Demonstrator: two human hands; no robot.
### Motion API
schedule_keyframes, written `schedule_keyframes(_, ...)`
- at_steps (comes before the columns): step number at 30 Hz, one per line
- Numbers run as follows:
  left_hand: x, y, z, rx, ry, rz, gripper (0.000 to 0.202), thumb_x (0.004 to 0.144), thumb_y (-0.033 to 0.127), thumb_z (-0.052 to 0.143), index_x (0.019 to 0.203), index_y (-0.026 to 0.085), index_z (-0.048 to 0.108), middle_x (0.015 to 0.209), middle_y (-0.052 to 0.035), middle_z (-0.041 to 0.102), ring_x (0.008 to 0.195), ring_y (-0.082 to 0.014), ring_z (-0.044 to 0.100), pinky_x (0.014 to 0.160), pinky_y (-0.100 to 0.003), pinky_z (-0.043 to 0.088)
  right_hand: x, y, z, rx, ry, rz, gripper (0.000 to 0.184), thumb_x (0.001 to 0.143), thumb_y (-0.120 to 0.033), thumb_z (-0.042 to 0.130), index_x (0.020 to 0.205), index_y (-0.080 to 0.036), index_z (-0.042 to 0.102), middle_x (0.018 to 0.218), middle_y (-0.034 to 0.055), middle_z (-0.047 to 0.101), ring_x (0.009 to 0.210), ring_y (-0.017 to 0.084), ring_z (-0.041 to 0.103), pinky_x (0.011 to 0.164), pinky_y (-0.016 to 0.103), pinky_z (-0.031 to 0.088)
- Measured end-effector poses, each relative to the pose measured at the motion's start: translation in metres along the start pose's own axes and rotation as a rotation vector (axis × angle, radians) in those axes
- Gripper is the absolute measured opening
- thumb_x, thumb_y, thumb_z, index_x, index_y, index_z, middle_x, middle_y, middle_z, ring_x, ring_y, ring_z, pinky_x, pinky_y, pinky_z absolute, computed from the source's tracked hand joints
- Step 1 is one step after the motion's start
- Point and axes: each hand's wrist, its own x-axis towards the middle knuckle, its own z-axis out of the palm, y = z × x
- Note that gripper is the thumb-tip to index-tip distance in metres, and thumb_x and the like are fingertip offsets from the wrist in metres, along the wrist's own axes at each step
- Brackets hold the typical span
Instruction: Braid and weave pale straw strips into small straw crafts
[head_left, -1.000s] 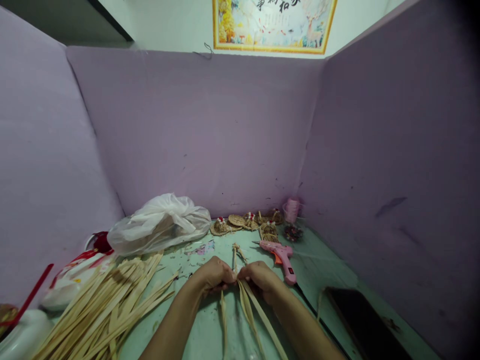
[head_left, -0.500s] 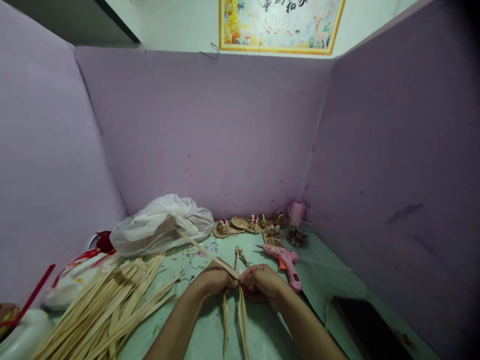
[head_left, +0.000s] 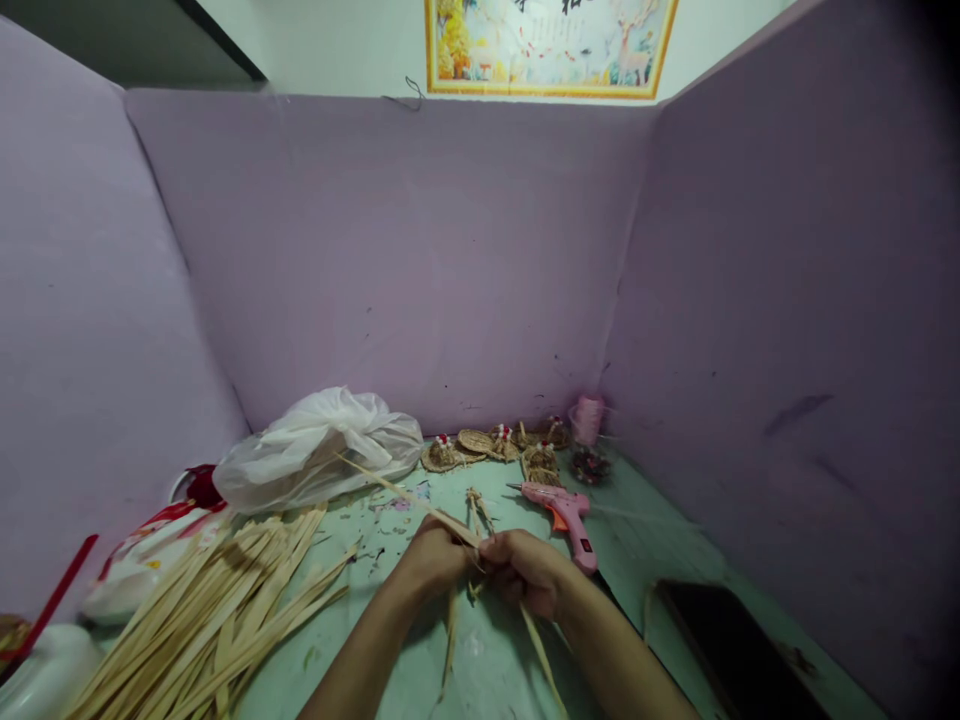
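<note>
My left hand [head_left: 436, 556] and my right hand [head_left: 525, 565] meet at the middle of the table, both closed on pale dried straw strips [head_left: 420, 503]. One strip slants up and left past my left hand toward the plastic bag. Another strip end [head_left: 541, 650] hangs below my right hand, and a shorter one [head_left: 450, 640] hangs below the left. Just beyond the hands, a small knotted straw piece [head_left: 474, 505] sticks up between them. My fingertips partly hide where the strips cross.
A heap of straw strips [head_left: 202, 610] lies at left, with a white plastic bag [head_left: 322, 450] behind it. Small woven straw hats [head_left: 442, 455] line the back. A pink glue gun [head_left: 566, 510], a pink thread spool [head_left: 587, 418] and a dark phone-like slab [head_left: 739, 650] are at right.
The strip below my right hand has swung from hanging near the middle to slanting right. My right hand has turned slightly, and the whole view has shifted a little.
</note>
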Motion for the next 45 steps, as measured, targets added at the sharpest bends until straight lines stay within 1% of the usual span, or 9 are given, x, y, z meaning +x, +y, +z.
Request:
schedule_keyframes(4,0.003,-0.015,-0.004,-0.087,-0.061,0.014,0.012,0.055,0.018,0.057,0.059,0.008,0.062,0.054,-0.0009,0.052,0.052,-0.0088,0.043,0.048,-0.019,0.031,0.003,-0.001,-0.011,-0.002,0.085,-0.035,0.008,0.064,-0.007,0.047,0.061,-0.015,0.045,0.039,-0.0062,0.041,0.025,0.001,0.024,0.028,0.012,0.007)
schedule_keyframes(10,0.007,-0.026,-0.007,-0.413,-0.186,-0.191,0.022,0.061,0.030,0.052,0.063,0.009,0.058,0.046,-0.0001,0.047,0.032,-0.0039,0.030,0.033,-0.019,0.013,0.004,-0.003,-0.013,0.005,0.079,-0.040,0.008,0.063,-0.007,0.050,0.062,-0.015,0.047,0.041,-0.0044,0.047,0.028,0.001,0.028,0.029,0.013,0.010)
schedule_keyframes(13,0.010,-0.024,-0.004,-0.557,-0.136,-0.345,0.031,0.063,0.039,0.049,0.064,0.009,0.057,0.050,-0.0019,0.051,0.032,-0.0033,0.032,0.031,-0.018,0.009,0.003,-0.002,-0.012,-0.012,0.068,-0.042,0.008,0.061,-0.007,0.051,0.061,-0.015,0.047,0.041,-0.0047,0.047,0.027,0.001,0.025,0.029,0.014,0.008)
schedule_keyframes(22,0.000,-0.011,-0.008,-0.321,-0.144,-0.285,0.032,0.049,0.039,0.066,0.049,0.014,0.046,0.036,0.0056,0.040,0.026,-0.0019,0.022,0.029,-0.018,0.009,-0.001,-0.002,-0.007,-0.081,0.137,-0.099,0.013,0.055,-0.006,0.050,0.062,-0.016,0.048,0.037,-0.0070,0.043,0.026,0.002,0.026,0.031,0.016,0.009)
schedule_keyframes(28,-0.001,-0.008,-0.010,-0.247,-0.100,-0.314,0.019,0.048,0.028,0.062,0.051,0.013,0.051,0.035,0.0066,0.037,0.028,-0.0025,0.021,0.031,-0.019,0.009,-0.003,-0.002,-0.006,-0.140,0.097,-0.138,0.008,0.055,-0.011,0.049,0.062,-0.014,0.052,0.043,-0.0046,0.047,0.028,0.002,0.026,0.031,0.016,0.010)
schedule_keyframes(31,0.000,-0.009,-0.010,-0.217,-0.087,-0.315,0.015,0.048,0.026,0.060,0.053,0.012,0.055,0.036,0.0063,0.037,0.029,-0.0028,0.021,0.033,-0.019,0.009,-0.003,0.000,-0.005,-0.178,0.075,-0.155,0.003,0.055,-0.013,0.048,0.055,-0.013,0.051,0.040,-0.0054,0.041,0.029,0.002,0.024,0.031,0.017,0.009)
schedule_keyframes(38,-0.002,0.006,-0.008,0.056,0.016,-0.291,0.004,0.045,0.014,0.056,0.046,0.010,0.056,0.037,0.0044,0.041,0.038,-0.0050,0.032,0.041,-0.019,0.022,0.001,0.004,0.000,-0.276,0.169,-0.190,0.009,0.053,-0.013,0.050,0.046,-0.015,0.046,0.033,-0.0077,0.033,0.027,0.002,0.020,0.031,0.019,0.006)
schedule_keyframes(42,-0.007,0.023,-0.016,0.289,0.077,-0.322,0.006,0.051,0.014,0.054,0.047,0.012,0.057,0.038,0.0024,0.044,0.039,-0.0078,0.036,0.042,-0.021,0.026,-0.002,0.004,0.002,-0.332,0.204,-0.220,0.008,0.053,-0.014,0.050,0.046,-0.014,0.048,0.034,-0.0066,0.037,0.028,0.002,0.022,0.031,0.019,0.007)
schedule_keyframes(45,-0.013,0.033,-0.007,0.396,0.135,-0.332,0.009,0.055,0.015,0.052,0.052,0.012,0.059,0.044,-0.0009,0.049,0.044,-0.0105,0.043,0.044,-0.021,0.029,-0.003,0.005,0.004,-0.280,0.170,-0.233,0.004,0.053,-0.013,0.049,0.049,-0.014,0.050,0.037,-0.0048,0.043,0.029,0.002,0.024,0.033,0.019,0.008)
